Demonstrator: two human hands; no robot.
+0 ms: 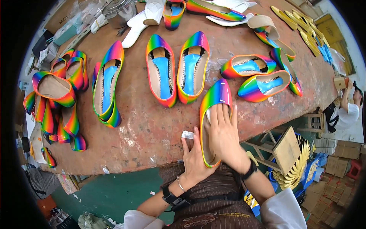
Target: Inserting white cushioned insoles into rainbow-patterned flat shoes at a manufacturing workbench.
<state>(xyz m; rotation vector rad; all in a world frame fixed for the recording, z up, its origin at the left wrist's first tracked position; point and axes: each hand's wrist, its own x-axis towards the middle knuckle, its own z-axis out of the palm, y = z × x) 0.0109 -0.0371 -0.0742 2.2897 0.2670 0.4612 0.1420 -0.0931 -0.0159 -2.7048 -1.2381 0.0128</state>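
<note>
A person's hands work a glossy rainbow shoe [217, 93] at the near edge of a worn reddish-brown table [141, 141], right of the edge's middle. The right hand [225, 139] reaches in through the opening, several fingers extended inside and one along the outer right side. The left hand [198, 162] steadies the heel end from the left; a small white tag [187, 134] sits at its fingertips, though whether they pinch it cannot be told. Two matching shoes with blue insoles, one left [162, 99] and one right [192, 97], stand side by side farther in. A heap of rainbow shoes [53, 89] crowds the table's left edge; yellow shoes [295, 23] lie toward the far right corner.
</note>
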